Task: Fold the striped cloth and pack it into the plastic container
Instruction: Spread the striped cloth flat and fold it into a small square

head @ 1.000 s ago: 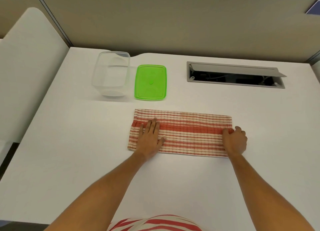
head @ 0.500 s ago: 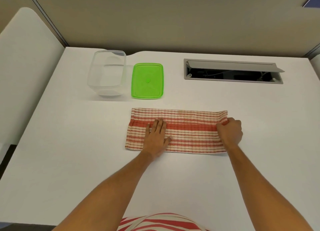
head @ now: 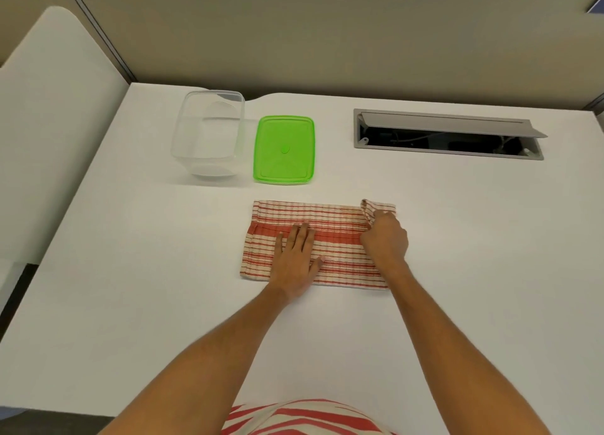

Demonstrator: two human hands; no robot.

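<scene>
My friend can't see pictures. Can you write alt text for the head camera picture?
A person's right hand pinches the right end of a folded red-striped cloth while the left hand presses it flat on a white table. Behind sit an empty clear plastic container and its green lid.

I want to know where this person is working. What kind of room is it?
Probably an office desk. The white desk has a cable hatch with wires inside, and a beige partition stands behind it, like in a cubicle.
</scene>
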